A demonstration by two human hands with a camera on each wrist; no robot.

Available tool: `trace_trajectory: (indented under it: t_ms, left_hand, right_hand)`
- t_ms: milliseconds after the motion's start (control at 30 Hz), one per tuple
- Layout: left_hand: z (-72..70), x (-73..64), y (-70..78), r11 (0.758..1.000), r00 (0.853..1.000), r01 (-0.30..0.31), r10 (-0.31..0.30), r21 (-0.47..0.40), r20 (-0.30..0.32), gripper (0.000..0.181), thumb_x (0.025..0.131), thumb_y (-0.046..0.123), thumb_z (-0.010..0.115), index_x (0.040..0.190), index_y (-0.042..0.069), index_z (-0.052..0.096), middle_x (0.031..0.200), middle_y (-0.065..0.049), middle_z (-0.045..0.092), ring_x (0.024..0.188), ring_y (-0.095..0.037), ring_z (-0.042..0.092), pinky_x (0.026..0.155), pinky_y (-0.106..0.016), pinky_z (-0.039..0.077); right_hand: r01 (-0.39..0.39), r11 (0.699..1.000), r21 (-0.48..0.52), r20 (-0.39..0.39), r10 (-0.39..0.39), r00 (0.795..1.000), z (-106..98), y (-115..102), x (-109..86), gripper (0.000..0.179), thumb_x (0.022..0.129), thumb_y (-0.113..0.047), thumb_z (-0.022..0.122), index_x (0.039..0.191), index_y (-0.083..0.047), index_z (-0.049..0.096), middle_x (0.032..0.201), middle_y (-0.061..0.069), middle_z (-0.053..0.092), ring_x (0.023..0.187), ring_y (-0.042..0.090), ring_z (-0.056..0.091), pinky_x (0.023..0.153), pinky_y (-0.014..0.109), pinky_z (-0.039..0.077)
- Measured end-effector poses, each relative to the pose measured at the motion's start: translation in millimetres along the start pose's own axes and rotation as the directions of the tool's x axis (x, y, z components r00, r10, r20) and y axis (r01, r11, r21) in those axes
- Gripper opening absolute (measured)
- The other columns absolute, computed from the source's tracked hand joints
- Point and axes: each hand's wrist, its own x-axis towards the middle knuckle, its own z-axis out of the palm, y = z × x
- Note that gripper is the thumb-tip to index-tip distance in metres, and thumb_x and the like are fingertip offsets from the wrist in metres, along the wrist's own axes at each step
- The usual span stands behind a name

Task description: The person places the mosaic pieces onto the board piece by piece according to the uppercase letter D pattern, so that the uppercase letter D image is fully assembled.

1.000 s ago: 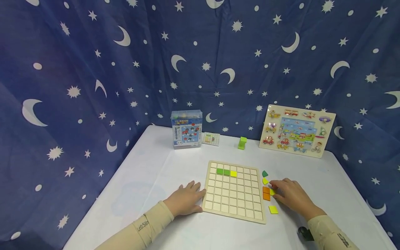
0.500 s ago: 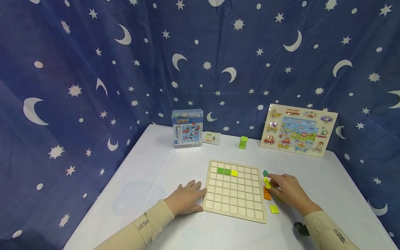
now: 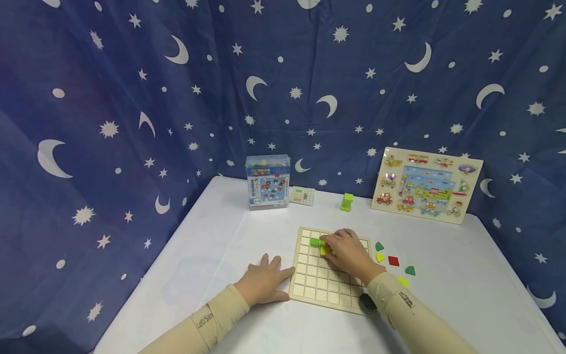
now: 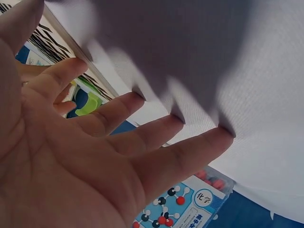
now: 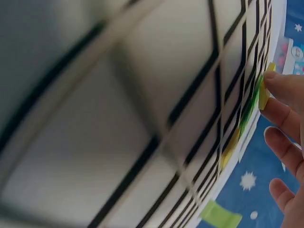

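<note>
A pale wooden grid board (image 3: 310,285) lies on the white table. Over its upper rows, my right hand (image 3: 349,253) pinches a yellow tile (image 5: 266,92) between thumb and forefinger; the other fingers stay loosely bent. Beside that tile, a green tile (image 3: 314,242) sits in the grid. Another yellow tile (image 5: 230,149) in the grid shows in the right wrist view and is mostly covered by my hand in the head view. My left hand (image 3: 265,282) rests on the table with spread fingers, its forefinger and thumb at the board's left edge.
Right of the board lie a red tile (image 3: 393,261), a yellow tile (image 3: 403,281) and green rounded pieces, one green piece (image 3: 410,270) farthest right. At the back stand a boxed molecule set (image 3: 268,184), a pattern card (image 3: 302,196), a lime-green block (image 3: 347,202) and a picture puzzle (image 3: 424,216).
My right hand has lifted the yellow tile from the loose pieces and carried it left over the board's upper rows. My left hand stays at the board's left edge.
</note>
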Motion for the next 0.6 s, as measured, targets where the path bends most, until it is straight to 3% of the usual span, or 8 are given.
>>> trace_trajectory:
  t_ms: [267, 600]
  left_hand:
    - [-2.2, -0.4, 2.5, 1.0, 1.0, -0.005, 0.005, 0.013, 0.007, 0.07, 0.084, 0.065, 0.064, 0.146, 0.035, 0.05, 0.143, -0.016, 0.051, 0.129, -0.049, 0.048, 0.078, -0.064, 0.054]
    - [-1.0, -1.2, 1.1, 0.999, 1.0, 0.004, -0.004, 0.044, 0.017, 0.072, 0.084, 0.067, 0.062, 0.147, 0.036, 0.048, 0.144, -0.016, 0.05, 0.129, -0.048, 0.048, 0.078, -0.063, 0.054]
  right_hand:
    - [0.028, 0.999, -0.038, -0.025, -0.029, 0.999, 18, -14, 17.4, 0.042, 0.083, -0.024, 0.082, 0.122, -0.017, 0.067, 0.106, -0.004, 0.072, 0.103, 0.018, 0.062, 0.102, 0.046, 0.042]
    - [0.034, 0.999, -0.027, -0.037, -0.035, 0.999, 18, -17, 21.4, 0.042, 0.083, -0.025, 0.082, 0.122, -0.016, 0.067, 0.106, -0.003, 0.073, 0.103, 0.019, 0.062, 0.1, 0.046, 0.044]
